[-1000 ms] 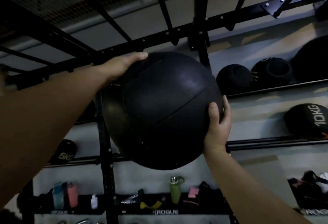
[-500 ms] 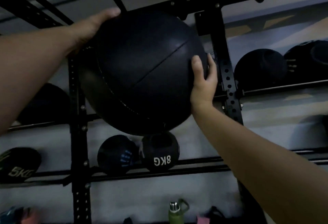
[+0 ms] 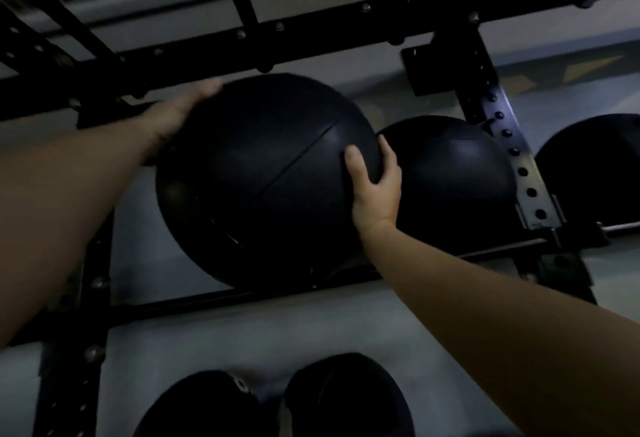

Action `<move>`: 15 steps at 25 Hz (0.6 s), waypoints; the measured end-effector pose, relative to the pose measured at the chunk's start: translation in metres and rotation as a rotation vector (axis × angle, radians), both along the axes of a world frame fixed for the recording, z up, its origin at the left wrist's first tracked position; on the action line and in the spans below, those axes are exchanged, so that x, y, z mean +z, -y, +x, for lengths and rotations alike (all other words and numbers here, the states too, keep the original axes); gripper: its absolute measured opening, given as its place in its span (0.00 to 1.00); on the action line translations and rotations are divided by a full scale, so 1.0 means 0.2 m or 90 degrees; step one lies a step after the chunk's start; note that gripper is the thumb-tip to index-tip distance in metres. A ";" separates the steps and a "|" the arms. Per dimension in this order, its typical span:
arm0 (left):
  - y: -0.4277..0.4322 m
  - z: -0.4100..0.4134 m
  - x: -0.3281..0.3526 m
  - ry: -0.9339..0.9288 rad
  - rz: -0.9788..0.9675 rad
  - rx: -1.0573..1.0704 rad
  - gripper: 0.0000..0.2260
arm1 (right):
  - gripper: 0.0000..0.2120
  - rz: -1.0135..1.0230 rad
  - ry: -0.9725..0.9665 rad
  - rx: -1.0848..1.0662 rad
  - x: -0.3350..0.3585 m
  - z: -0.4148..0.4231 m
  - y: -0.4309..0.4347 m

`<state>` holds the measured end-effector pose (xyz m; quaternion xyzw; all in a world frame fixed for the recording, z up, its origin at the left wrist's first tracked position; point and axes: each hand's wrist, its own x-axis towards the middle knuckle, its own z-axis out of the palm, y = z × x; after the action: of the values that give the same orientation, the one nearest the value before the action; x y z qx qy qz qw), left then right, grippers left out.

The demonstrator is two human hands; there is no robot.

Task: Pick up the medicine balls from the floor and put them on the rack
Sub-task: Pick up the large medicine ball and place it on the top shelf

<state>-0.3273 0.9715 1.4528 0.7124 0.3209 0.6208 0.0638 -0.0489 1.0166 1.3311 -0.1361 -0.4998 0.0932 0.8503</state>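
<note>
A large black medicine ball point(image 3: 263, 180) is held between both hands at the top shelf rails point(image 3: 491, 251) of the black rack. My left hand point(image 3: 180, 114) presses on its upper left side. My right hand point(image 3: 375, 182) cups its right side, thumb on the front. The ball's underside is at the level of the rails; I cannot tell whether it rests on them. Just right of it, a second black medicine ball point(image 3: 453, 180) sits on the same shelf, and my right hand's fingers lie between the two.
A perforated black upright point(image 3: 512, 146) stands right of the second ball, with another ball point(image 3: 595, 173) past it. Two black balls point(image 3: 349, 398) sit on the shelf below. A thick crossbeam point(image 3: 311, 38) runs close above. Another upright point(image 3: 72, 367) stands at the left.
Both hands have carried the ball up and to the right to the top shelf, beside the ball there. The view has tilted upward, so the lower shelves have dropped out of sight.
</note>
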 end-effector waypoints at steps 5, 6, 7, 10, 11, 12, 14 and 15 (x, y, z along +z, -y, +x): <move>-0.24 -0.03 -0.16 0.158 -0.059 0.031 0.56 | 0.50 -0.063 0.122 -0.064 0.01 -0.13 -0.35; -0.26 -0.04 -0.16 0.177 -0.038 0.055 0.53 | 0.50 -0.062 0.133 -0.079 0.06 -0.13 -0.38; -0.27 -0.03 -0.14 0.184 -0.019 0.089 0.49 | 0.50 -0.072 0.134 -0.081 0.10 -0.12 -0.40; -0.25 0.11 -0.14 0.073 0.060 0.177 0.49 | 0.49 -0.080 0.134 -0.072 0.17 -0.07 -0.47; -0.28 0.15 -0.17 0.024 0.107 0.251 0.53 | 0.49 -0.089 0.138 -0.073 0.16 -0.06 -0.46; -0.29 0.19 -0.23 -0.029 0.148 0.327 0.57 | 0.48 -0.095 0.142 -0.082 0.16 -0.05 -0.47; -0.28 0.24 -0.40 -0.132 0.209 0.456 0.63 | 0.45 -0.112 0.163 -0.126 0.18 -0.06 -0.44; -0.28 0.27 -0.50 -0.183 0.235 0.511 0.64 | 0.42 -0.123 0.174 -0.163 0.20 -0.07 -0.42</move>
<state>-0.2725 1.0283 1.3522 0.6103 0.4611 0.5379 -0.3544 -0.0621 1.1002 1.3709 -0.2910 -0.5779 0.0124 0.7623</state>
